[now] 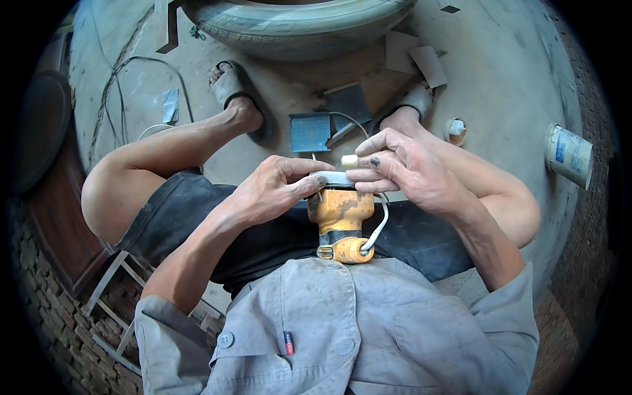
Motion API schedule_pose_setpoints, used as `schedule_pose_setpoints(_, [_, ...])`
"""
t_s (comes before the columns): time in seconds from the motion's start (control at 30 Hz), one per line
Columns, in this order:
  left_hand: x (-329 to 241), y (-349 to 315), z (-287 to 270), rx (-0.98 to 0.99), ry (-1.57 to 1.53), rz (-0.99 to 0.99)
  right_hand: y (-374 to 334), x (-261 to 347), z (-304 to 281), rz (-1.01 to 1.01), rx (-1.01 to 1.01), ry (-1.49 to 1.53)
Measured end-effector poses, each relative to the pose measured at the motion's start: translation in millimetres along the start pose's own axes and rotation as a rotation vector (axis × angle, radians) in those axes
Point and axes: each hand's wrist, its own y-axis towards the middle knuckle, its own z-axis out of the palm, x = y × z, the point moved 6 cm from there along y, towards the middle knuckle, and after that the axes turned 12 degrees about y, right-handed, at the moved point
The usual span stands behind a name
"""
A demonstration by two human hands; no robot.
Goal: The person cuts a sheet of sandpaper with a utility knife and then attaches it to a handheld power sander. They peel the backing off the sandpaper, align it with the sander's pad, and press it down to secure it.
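A worn orange-yellow power sander (342, 207) stands in my lap, its handle toward my body and its pale pad (340, 178) at the far end. My left hand (266, 187) pinches the pad's left edge, the thumb on the near side and the fingers beyond. A short cream-coloured cylinder (349, 160) sits at the fingertips of my right hand (421, 174), whose lower fingers touch the pad's right end. Just past my hands is a blue-grey square sheet (309, 133), probably sandpaper. The sander's white cord (380, 227) loops along its right side.
A big tyre (296, 29) lies at the far side, near my sandalled feet. Darker and brownish sheets (428, 66) are scattered on the concrete floor. A pale bucket (570, 157) lies tipped at right, with a small container (455, 131) nearer. Cables (122, 85) trail at left.
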Motion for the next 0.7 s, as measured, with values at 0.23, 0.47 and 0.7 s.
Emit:
schedule_pose_setpoints(0.23, [4, 1, 0, -0.018, -0.023, 0.003, 5, -2, -20, -0.023, -0.150, 0.348])
schedule_pose_setpoints(0.47, [1, 1, -3, -0.011, 0.016, 0.008, 5, 2, -10, 0.006, -0.064, 0.097])
schedule_pose_setpoints(0.7, [3, 2, -1, -0.020, -0.019, 0.002, 7, 5, 0, -0.028, -0.058, -0.219])
